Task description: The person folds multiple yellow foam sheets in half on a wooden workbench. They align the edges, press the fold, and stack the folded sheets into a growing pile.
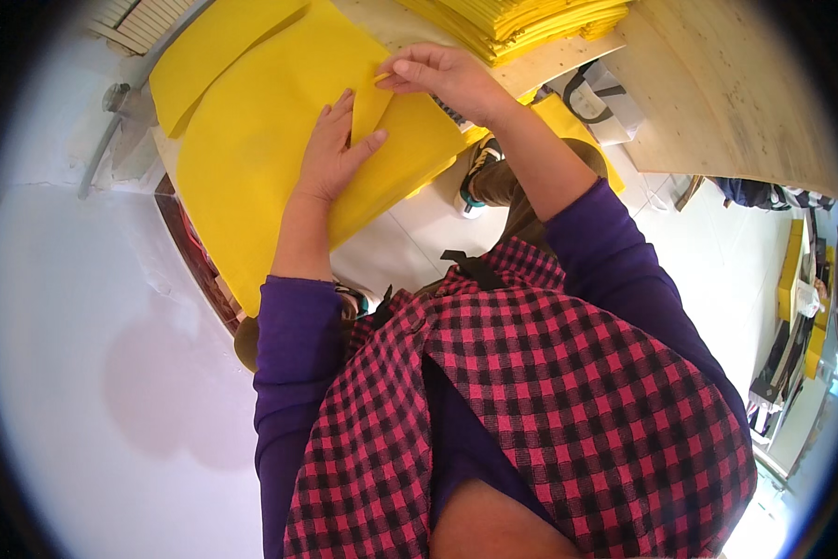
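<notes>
Seen from above, a large, plain yellow sheet (260,158) lies across a pale wooden desk (558,54), its near left end hanging down toward the person's lap. The left hand (330,154) rests flat on it, fingers stretched forward and thumb spread out to the right. The right hand (451,84) is just beyond, thumb and fingertips pinching a raised, folded edge of the same sheet.

At the top of the view, a thick stack of yellow sheets (531,28) sits on the desk, right of the worked piece. Small items at the far right edge are too blurred for any label to be made out; among them are narrow yellow pieces (791,270).

To the left is a smooth, whitish wall (83,326) with a soft, rounded shadow, and a grey pipe (95,168) runs along it. Below, the floor (395,247) is pale tile. A broad wooden panel (735,93) fills the upper right, with a white bag (621,112) with dark handles beside it. The person wears purple sleeves (614,242) and a pink-and-black checked garment (577,401); one dark shoe with light laces (476,172) shows near the desk.
</notes>
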`<action>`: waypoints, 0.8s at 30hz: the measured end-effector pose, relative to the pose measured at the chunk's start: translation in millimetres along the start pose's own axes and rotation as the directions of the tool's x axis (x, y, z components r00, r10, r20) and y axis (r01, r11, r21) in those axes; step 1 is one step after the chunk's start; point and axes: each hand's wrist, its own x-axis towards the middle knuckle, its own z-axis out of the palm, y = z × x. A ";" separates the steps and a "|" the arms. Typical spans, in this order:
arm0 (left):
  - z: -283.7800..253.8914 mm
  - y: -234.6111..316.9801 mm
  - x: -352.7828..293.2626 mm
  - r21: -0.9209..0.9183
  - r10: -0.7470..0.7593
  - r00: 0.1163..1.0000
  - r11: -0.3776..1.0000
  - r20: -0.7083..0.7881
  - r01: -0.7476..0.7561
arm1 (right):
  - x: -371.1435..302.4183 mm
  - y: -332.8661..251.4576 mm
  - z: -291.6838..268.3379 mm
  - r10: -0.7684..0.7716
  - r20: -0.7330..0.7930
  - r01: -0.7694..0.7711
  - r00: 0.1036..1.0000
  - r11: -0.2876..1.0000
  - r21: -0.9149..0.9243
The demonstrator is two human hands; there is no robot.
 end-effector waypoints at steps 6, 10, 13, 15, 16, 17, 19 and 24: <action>-0.1 -4.9 0.9 -0.050 -0.043 0.999 0.998 0.014 0.043 | -9.4 5.3 -13.5 -0.004 -0.177 -0.019 0.984 0.992 -0.125; 1.1 -10.1 1.3 -0.057 -0.039 0.999 0.998 0.013 0.039 | -22.0 10.1 -31.1 0.081 -0.046 -0.093 0.996 0.898 -0.431; 1.7 -10.8 0.4 -0.061 -0.040 0.999 0.997 0.007 0.041 | -27.1 15.1 -40.1 0.082 0.100 -0.007 0.992 0.806 -0.592; 2.1 -10.6 -0.1 -0.058 -0.044 0.999 0.997 0.003 0.044 | -27.8 17.6 -44.3 0.036 0.173 0.083 0.984 0.769 -0.633; 2.0 -10.7 0.1 -0.050 -0.044 0.999 0.998 0.005 0.044 | -27.9 19.4 -44.5 0.049 0.160 0.065 0.986 0.770 -0.634; 1.9 -10.7 0.5 -0.038 -0.045 0.999 0.998 0.007 0.045 | -27.1 21.2 -43.9 0.061 0.147 0.047 0.987 0.771 -0.636; 1.6 -10.7 1.1 -0.044 -0.043 0.999 0.998 0.014 0.044 | -24.8 23.4 -42.6 0.077 0.127 0.019 0.989 0.783 -0.622; 0.4 -8.5 1.5 -0.044 -0.053 0.998 0.998 0.019 0.054 | -19.0 21.4 -39.2 0.058 0.100 0.018 0.993 0.780 -0.625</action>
